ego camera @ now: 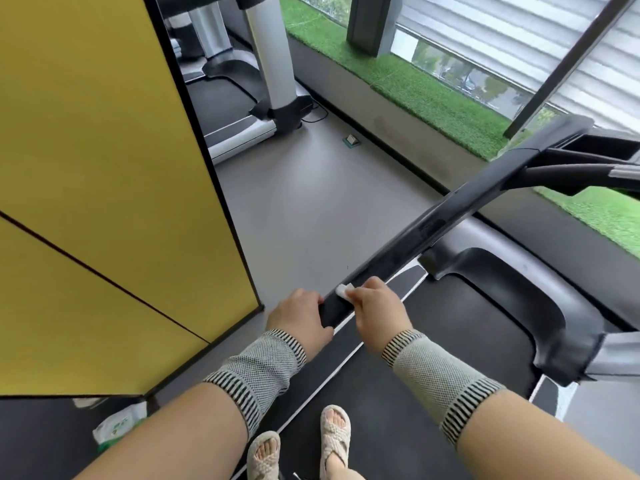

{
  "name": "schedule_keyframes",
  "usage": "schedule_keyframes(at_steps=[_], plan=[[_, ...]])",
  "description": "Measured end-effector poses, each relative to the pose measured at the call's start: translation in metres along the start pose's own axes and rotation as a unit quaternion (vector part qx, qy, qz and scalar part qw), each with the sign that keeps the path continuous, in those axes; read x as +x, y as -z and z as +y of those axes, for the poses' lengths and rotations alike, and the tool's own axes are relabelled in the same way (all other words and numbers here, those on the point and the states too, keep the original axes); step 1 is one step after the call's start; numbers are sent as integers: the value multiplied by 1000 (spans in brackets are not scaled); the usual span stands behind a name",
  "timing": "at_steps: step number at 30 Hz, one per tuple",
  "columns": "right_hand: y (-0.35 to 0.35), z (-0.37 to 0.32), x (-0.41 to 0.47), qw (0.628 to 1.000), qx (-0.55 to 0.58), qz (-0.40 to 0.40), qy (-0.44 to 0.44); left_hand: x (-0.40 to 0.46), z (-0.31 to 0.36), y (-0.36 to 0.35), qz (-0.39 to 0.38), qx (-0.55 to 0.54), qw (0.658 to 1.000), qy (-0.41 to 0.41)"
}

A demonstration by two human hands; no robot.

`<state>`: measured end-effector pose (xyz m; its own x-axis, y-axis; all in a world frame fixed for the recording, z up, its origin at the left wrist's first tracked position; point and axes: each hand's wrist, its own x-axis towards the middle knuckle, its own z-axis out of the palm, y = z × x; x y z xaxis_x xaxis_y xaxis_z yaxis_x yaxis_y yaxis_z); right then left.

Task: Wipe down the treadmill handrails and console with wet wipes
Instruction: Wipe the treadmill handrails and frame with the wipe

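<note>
1. Left hand (300,315) gripping handrail (433,230) end
2. Right hand (375,304) pinching small wipe (344,290) on rail
3. Wipe risking slipping out or missing rail underside, being so bunched

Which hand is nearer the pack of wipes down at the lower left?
Left. The left hand grips the handrail's near end, on the side toward the pack of wipes; the right hand holds a wipe farther along the rail.
</note>
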<state>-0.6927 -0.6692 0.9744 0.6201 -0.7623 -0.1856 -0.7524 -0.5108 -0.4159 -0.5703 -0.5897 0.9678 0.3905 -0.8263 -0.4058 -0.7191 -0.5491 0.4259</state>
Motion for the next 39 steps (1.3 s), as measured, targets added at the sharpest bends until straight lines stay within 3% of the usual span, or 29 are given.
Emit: schedule_keyframes(at_steps=[3,8,16,22,29,34,39], plan=[[6,-4,2,999,-12,-41,34,1,1,1,-1,-1,1000,-2],[32,9,36,998,-52,-3,-34,0,-2,-1,2,-22,1000,-1],[20,-16,32,971,-161,-162,66,-2,-2,-2,14,-37,999,6],[48,6,55,983,-159,-81,-44,0,-4,-1,10,-31,999,-1],[17,-19,25,979,-135,-146,50,-2,-2,0,12,-30,999,3],[37,-1,43,990,-123,-60,-30,-1,-5,2,10,-20,1000,-7],[21,-23,23,985,-133,-109,14,-3,-5,1,10,-22,1000,0]])
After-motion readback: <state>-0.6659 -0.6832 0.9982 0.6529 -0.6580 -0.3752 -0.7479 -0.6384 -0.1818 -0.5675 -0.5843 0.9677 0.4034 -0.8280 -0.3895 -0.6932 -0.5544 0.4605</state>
